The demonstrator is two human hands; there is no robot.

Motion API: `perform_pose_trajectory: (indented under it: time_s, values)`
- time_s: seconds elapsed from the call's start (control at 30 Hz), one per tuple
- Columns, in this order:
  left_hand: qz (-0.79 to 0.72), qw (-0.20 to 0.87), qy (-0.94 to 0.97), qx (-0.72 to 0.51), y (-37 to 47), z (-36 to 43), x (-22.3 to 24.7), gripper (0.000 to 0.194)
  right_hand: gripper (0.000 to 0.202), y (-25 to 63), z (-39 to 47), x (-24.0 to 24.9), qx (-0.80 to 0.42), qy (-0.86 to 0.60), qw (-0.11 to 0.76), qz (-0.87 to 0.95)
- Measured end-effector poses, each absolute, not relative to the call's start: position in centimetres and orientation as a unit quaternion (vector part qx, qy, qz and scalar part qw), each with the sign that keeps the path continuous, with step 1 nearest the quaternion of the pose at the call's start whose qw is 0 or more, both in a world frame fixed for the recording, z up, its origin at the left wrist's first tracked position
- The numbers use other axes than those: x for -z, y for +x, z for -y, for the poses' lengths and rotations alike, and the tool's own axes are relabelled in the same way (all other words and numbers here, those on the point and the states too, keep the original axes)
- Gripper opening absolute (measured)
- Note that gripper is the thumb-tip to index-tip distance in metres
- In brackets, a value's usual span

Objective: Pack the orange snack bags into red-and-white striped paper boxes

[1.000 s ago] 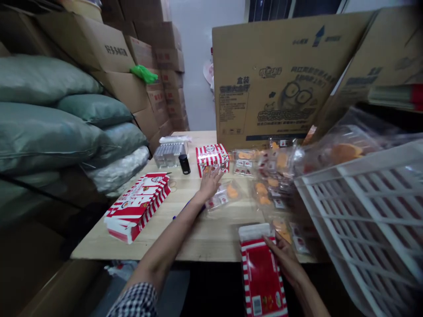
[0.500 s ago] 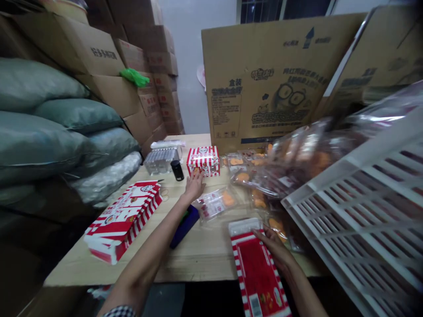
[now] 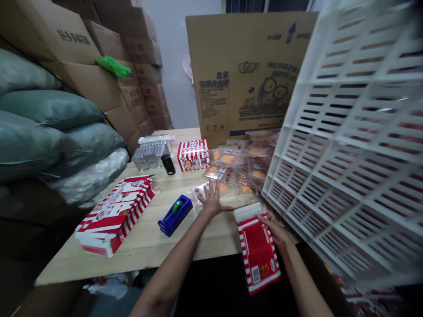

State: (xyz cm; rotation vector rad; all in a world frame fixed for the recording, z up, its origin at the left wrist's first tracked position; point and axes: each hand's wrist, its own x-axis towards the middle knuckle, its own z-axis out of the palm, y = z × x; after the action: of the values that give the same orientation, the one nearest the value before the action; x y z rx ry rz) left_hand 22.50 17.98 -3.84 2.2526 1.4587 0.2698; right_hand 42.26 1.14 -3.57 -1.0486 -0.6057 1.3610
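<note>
At the far left, green sacks [image 3: 36, 110] piled up beside stacked cartons [image 3: 94, 83], with a bright green plastic bag [image 3: 114, 66] draped on the cartons. On the wooden table [image 3: 139, 244], toward its left edge, a large red-and-white striped box [image 3: 115, 213] lying on its side. Farther back, clear plastic containers [image 3: 150, 155], then a small black container [image 3: 168, 164] upright just beside them. In front, a blue tape dispenser [image 3: 175, 215] with a green roll; behind it, a small striped box [image 3: 193, 156] near a big printed cardboard carton [image 3: 247, 75]. Just right of the dispenser, the left hand [image 3: 212, 200] reaching over clear snack packets [image 3: 228, 158], fingers fanned wide apart, thumb pointing at the white flap of the held red box [image 3: 257, 248]; impossible to tell whether touching either. Past the table's front edge, that held red box, tilted, flap end uppermost. At its upper right side, the right hand [image 3: 276, 229] gripping it, thumb over the front face, other fingers partly hidden around the side. At the far right, a white slatted crate [image 3: 333, 145] tipped steeply, close beside the packets.
</note>
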Motion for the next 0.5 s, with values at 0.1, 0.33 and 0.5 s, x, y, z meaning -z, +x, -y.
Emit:
perform_pose_trajectory:
  time_s: [0.1,0.33,0.5]
  values:
    - [-0.516,0.217,0.820,-0.119,24.1,-18.0,4.3,0.135,0.061,42.5,-1.7,3.4,-0.560,-0.461,0.642,0.247]
    - [-0.516,0.251,0.776,-0.263,24.4,-18.4,5.5,0.106,0.071,40.8,-3.6,3.6,-0.508,-0.476,0.685,0.215]
    - [-0.516,0.280,0.721,-0.368,21.4,-18.2,6.3,0.077,0.070,40.2,-3.6,4.7,-0.476,-0.474,0.714,0.195]
